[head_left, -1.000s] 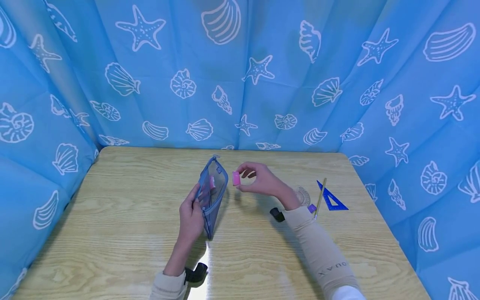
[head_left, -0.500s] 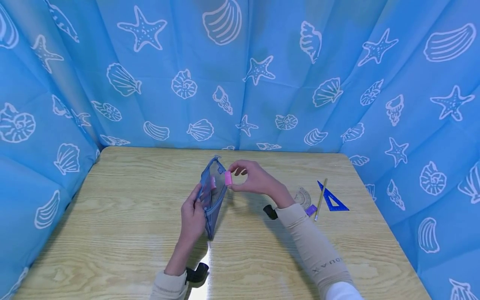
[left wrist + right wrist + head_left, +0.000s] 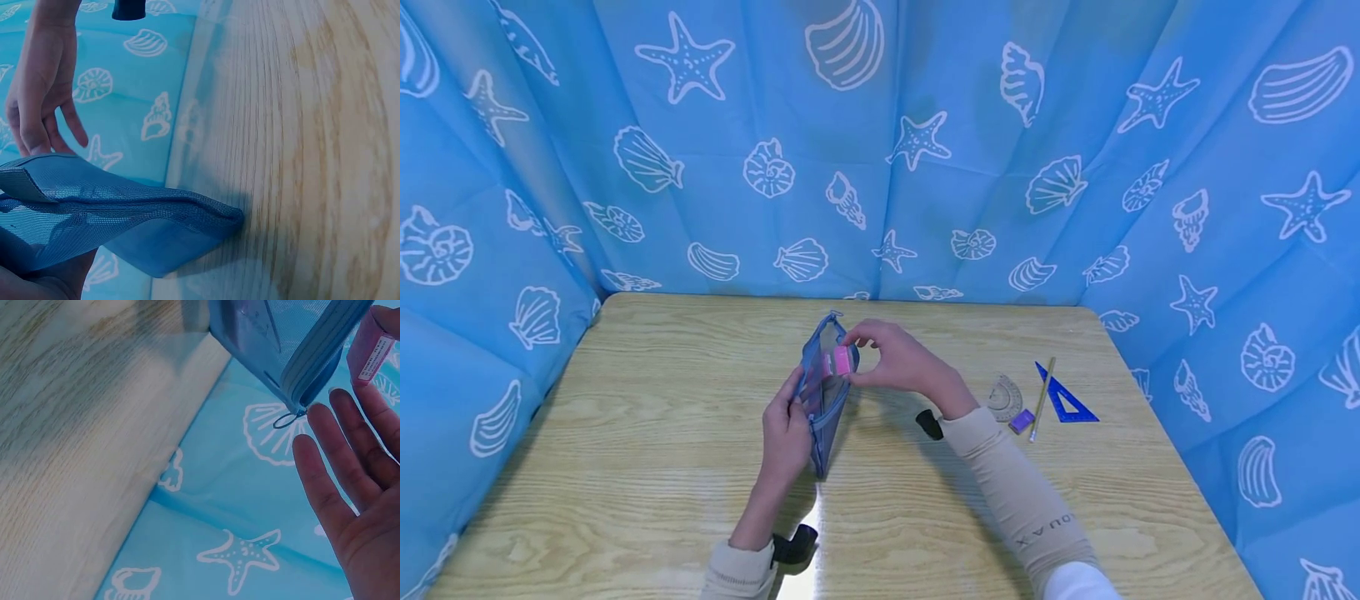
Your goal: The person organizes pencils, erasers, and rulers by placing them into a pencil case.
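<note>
A blue mesh zip pouch stands with its mouth open on the left hand's side of the table. My left hand holds it by its left side, thumb at the rim. My right hand pinches a small pink eraser between thumb and index finger, right at the pouch's mouth. The right wrist view shows a barcode label on the eraser, with the other fingers spread. Another pink piece shows inside the pouch. The left wrist view shows the mesh side close up.
To the right on the wooden table lie a clear protractor, a purple eraser-like block, a pencil and a blue set square. A blue shell-patterned curtain surrounds the table.
My right hand has moved left with the pink eraser, from beside the pouch to its mouth. The left hand and the pouch have stayed nearly still.
</note>
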The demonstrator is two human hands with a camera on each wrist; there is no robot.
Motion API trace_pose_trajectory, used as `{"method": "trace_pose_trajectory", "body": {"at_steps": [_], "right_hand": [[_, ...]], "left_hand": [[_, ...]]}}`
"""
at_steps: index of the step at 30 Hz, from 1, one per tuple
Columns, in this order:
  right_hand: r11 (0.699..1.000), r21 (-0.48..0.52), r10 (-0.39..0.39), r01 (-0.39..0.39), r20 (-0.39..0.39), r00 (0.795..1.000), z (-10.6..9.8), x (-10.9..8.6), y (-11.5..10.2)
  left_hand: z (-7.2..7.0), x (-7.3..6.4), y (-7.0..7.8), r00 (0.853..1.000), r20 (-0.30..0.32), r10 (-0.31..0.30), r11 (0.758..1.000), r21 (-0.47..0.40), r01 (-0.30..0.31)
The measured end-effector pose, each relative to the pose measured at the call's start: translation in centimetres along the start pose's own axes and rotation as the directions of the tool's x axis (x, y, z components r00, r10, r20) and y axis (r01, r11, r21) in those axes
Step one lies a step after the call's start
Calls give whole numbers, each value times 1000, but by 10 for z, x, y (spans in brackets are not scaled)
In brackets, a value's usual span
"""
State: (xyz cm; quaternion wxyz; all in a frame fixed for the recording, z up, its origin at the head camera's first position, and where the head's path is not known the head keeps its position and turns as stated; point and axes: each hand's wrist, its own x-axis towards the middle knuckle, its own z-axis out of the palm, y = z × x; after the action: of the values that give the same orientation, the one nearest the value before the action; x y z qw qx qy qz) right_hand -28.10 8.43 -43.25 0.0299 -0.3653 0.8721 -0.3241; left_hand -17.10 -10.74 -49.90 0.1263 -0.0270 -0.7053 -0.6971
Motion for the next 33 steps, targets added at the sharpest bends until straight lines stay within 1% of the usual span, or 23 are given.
{"method": "trace_pose_trajectory", "body": {"at_steps": [4,8,13,22,29,33], "right_hand": [[999,-39,16,-15,11,1000,2,1,-4],[998,-54,22,-21,25,999,3,2,-8],[999,-35,18,-16,46,999,4,3,-12],[1000,-22,6,-5,52,999,9,7,-12],[998,-50,42,-38,86,995,10,5,-11],[999,-19,39,-38,70,997,6,2,-10]], "left_hand": [[1,1,1,1000,5,-2,1000,2,2],[2,2,2,1000,2,0,1000,8,0],[2,2,2,1000,0,9,1000,0,-9],[2,1,1,1000,7,14,1000,6,-14],[1,0,2,1000,-2,2,1000,20,-2],[1,0,3,1000,-11,-13,999,44,13]]}}
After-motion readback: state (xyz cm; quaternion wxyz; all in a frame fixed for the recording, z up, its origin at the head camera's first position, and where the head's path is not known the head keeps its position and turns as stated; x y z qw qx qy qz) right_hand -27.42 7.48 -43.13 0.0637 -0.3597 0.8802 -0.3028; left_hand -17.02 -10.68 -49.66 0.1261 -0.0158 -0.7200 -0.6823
